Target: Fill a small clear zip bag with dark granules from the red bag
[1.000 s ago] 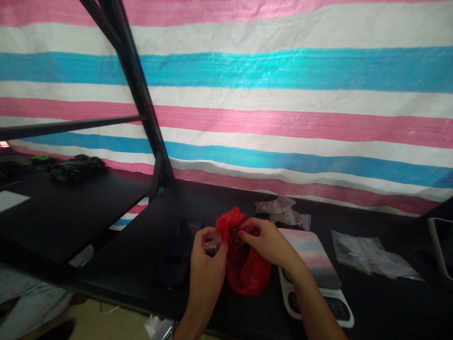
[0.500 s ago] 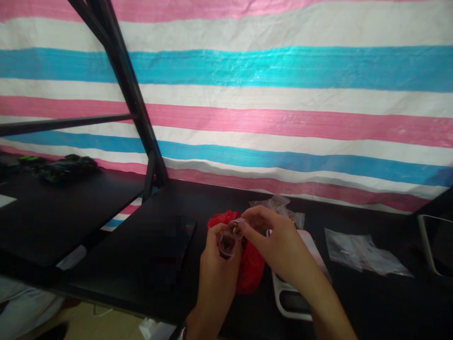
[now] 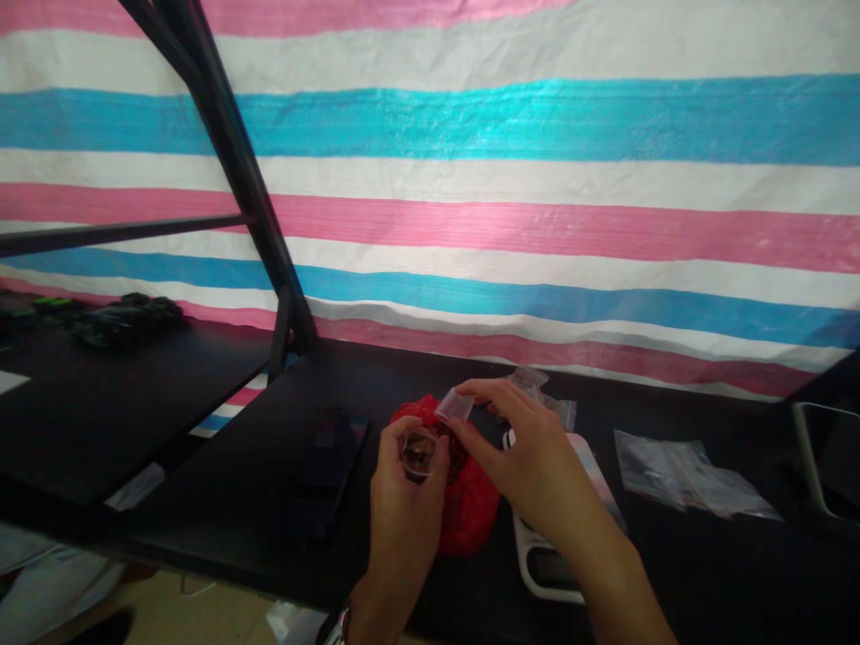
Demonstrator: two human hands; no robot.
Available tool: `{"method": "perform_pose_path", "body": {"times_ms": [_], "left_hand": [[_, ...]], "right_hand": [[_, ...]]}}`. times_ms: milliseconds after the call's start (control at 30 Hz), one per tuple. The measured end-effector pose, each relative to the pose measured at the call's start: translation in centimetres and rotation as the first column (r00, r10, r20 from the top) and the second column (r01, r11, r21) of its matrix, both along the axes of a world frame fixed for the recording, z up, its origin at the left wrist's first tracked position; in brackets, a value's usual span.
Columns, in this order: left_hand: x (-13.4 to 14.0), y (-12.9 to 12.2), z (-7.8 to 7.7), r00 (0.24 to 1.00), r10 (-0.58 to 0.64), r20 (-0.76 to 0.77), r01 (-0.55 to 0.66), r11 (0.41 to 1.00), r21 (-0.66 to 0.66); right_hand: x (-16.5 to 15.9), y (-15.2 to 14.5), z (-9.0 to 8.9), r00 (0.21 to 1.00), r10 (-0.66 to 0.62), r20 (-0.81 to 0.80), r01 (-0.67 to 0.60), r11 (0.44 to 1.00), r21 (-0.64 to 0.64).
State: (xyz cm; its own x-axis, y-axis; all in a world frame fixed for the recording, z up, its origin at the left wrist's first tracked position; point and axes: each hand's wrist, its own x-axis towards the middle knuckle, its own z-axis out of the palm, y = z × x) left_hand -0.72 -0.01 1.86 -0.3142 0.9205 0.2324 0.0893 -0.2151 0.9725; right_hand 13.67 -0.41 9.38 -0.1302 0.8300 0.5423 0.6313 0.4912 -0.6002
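Observation:
My left hand (image 3: 408, 479) is closed around a small clear plastic bag (image 3: 419, 451), its rounded mouth facing up with brown pieces inside. Between the thumb and fingers of my right hand (image 3: 514, 439) is a small clear plastic cup (image 3: 455, 407), tilted and held just above and to the right of the bag. No contents show in the cup. Beneath both hands lies an open red plastic bag (image 3: 470, 515) with dark brown bits in it, partly hidden by my fingers. A white scale (image 3: 530, 560) with a dark display sits under my right forearm.
Filled clear bags (image 3: 530, 381) lie behind my right hand. Flat clear bags (image 3: 692, 475) are spread to the right, near a grey-framed object (image 3: 823, 457). A dark flat object (image 3: 336, 466) rests left of my hands. A black metal post (image 3: 248, 197) rises at the left.
The cup in my right hand held brown pieces over the bag's mouth; now it has lifted away and looks empty. More brown pieces show in the bag. My left hand shifted slightly left.

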Motion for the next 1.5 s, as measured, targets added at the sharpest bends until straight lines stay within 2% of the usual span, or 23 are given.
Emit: {"method": "perform_pose_path", "body": {"times_ms": [100, 233, 333, 400, 533, 667, 800, 933, 1067, 1167, 1267, 1333, 1500], "left_hand": [[-0.6, 0.0, 0.1, 0.998, 0.064, -0.027, -0.062, 0.995, 0.084], [-1.3, -0.7, 0.4, 0.978, 0.208, -0.023, -0.194, 0.941, 0.277], [-1.3, -1.7, 0.7, 0.959, 0.276, -0.068, -0.222, 0.876, 0.428], [-1.1, -2.4, 0.9, 0.966, 0.236, -0.103, -0.161, 0.866, 0.473], [-0.1, -2.8, 1.0, 0.996, 0.011, -0.085, 0.024, 0.917, 0.397], [1.3, -2.0, 0.4, 0.978, -0.208, -0.017, 0.204, 0.935, 0.289], [2.9, -1.4, -0.7, 0.972, -0.235, -0.024, 0.233, 0.940, 0.250], [3.9, -1.5, -1.1, 0.964, -0.255, -0.069, 0.265, 0.930, 0.254], [4.1, -2.1, -0.6, 0.954, -0.296, -0.042, 0.296, 0.917, 0.266], [3.9, -2.1, 0.0, 0.941, -0.318, 0.114, 0.288, 0.932, 0.219], [3.9, -1.6, 0.6, 0.903, -0.362, 0.230, 0.344, 0.932, 0.117], [4.0, -1.2, 1.0, 0.871, -0.408, 0.272, 0.396, 0.913, 0.099], [4.0, -1.3, 2.0, 0.876, -0.354, 0.327, 0.310, 0.934, 0.178]], "right_hand": [[0.0, 0.7, -0.6, 0.994, -0.083, 0.065, 0.092, 0.983, -0.157], [-1.1, 1.6, -2.3, 0.972, -0.016, 0.236, 0.101, 0.930, -0.354], [-1.4, 1.8, -3.0, 0.971, 0.018, 0.238, 0.073, 0.927, -0.368], [-0.9, 1.4, -2.5, 0.991, 0.007, 0.134, 0.040, 0.939, -0.343], [0.5, -0.8, -0.1, 0.992, 0.034, -0.124, -0.074, 0.941, -0.329], [1.1, -3.2, 1.5, 0.976, 0.148, -0.158, -0.198, 0.903, -0.382], [1.5, -4.4, 1.1, 0.986, 0.104, -0.129, -0.147, 0.905, -0.399], [2.2, -4.1, 0.6, 0.993, 0.066, -0.093, -0.095, 0.930, -0.355], [3.4, -3.7, 0.2, 0.995, -0.033, -0.095, 0.006, 0.960, -0.280], [4.1, -3.8, 0.0, 0.978, -0.116, -0.173, 0.071, 0.966, -0.248], [4.6, -4.3, 0.1, 0.971, -0.106, -0.216, 0.043, 0.960, -0.278], [4.8, -4.6, 0.3, 0.979, -0.086, -0.185, 0.028, 0.955, -0.296], [5.1, -5.0, 0.8, 0.986, -0.140, -0.087, 0.113, 0.959, -0.260]]}}
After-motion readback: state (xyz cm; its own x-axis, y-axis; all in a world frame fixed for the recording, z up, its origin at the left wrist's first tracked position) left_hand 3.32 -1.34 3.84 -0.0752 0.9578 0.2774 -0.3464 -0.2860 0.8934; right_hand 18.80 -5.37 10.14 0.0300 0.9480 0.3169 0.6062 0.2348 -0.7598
